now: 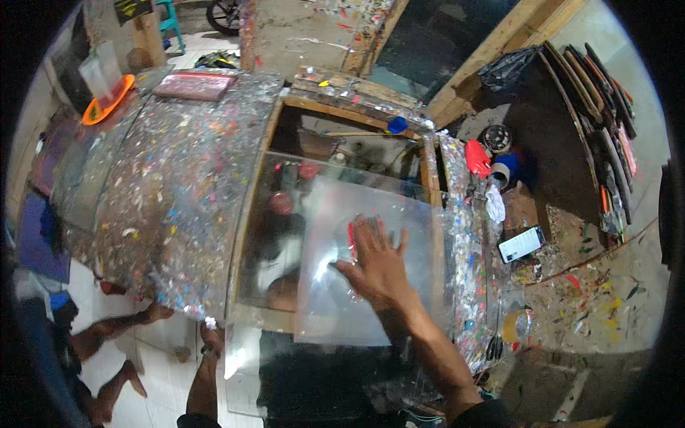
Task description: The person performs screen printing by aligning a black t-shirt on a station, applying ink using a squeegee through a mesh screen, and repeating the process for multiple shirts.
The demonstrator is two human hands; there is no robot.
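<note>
My right hand (378,264) lies flat with its fingers spread on a clear plastic sheet (321,314). A small red patch (351,239) shows beside its index finger. Beneath the sheet is a clear pane (260,274) over an opening with a wooden frame (270,132); round reddish things (281,203) show through it. My left hand (212,339) is lower left, at the near edge of a paint-speckled tabletop (178,192). Its fingers are too small and dark to make out, and whether they hold anything is unclear.
Right of the frame lie a phone (521,245), a tape roll (517,326), dark-handled scissors (494,347) and a red object (478,158). Long flat boards (585,85) lean at far right. An orange tray (107,100) sits at far left. Another person's bare limbs (114,332) show lower left.
</note>
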